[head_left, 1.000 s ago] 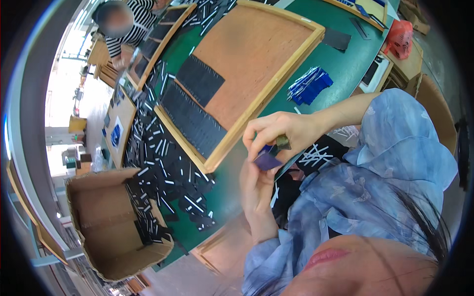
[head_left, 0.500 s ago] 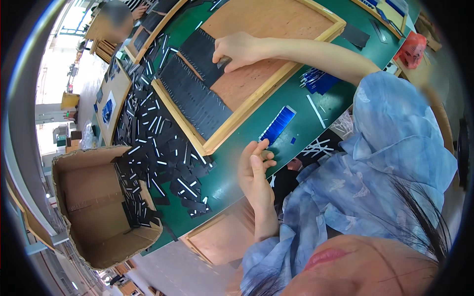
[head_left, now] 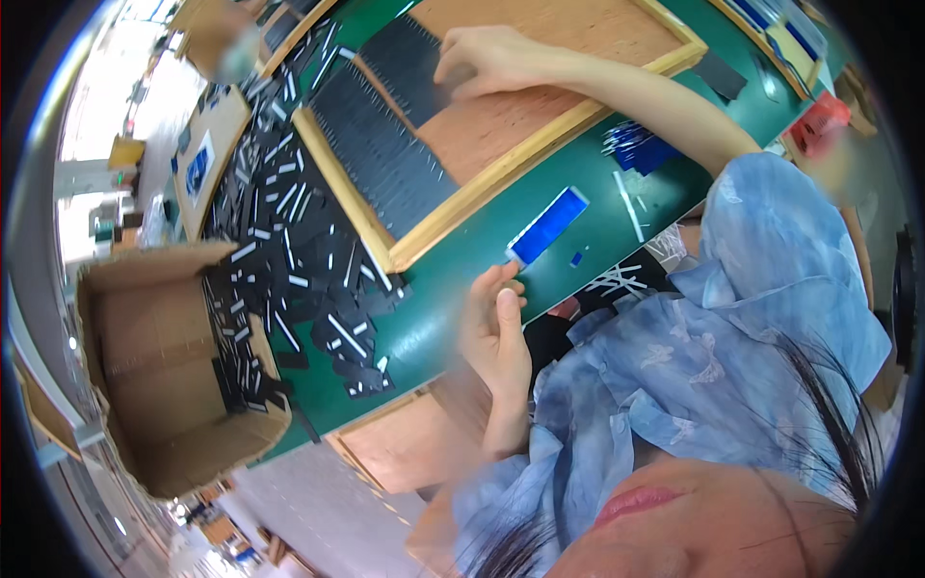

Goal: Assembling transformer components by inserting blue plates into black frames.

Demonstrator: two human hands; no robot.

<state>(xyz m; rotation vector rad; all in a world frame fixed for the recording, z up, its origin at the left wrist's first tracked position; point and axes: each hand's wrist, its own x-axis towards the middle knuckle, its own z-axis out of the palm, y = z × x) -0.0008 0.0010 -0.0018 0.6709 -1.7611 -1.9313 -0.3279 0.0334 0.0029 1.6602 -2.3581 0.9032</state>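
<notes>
My right hand (head_left: 496,63) is over a wooden-framed board (head_left: 540,140), its fingers bent together at the edge of the black strips (head_left: 409,67). Something dark seems to be between those fingers, but blur hides what it is. Black strips with small white marks cover the board's left part in two bands; bare brown board shows to their right. Low at the table's near edge is my left hand (head_left: 496,332), fingers loosely curled and thumb apart. Its fingertips are at the lower end of a blue strip with a pale border (head_left: 547,226); whether they touch it I cannot tell.
Black and white offcuts (head_left: 289,212) litter the green table (head_left: 434,328) left of the frame. A cardboard box (head_left: 149,366) stands at the table's left end. Blue strips (head_left: 641,154) lie beneath my right forearm, and a red bag (head_left: 819,125) is at the far right.
The whole view has shifted a little. My right hand has moved slightly rightward over the board. My left hand stays by the blue strip, which now looks plainer and brighter.
</notes>
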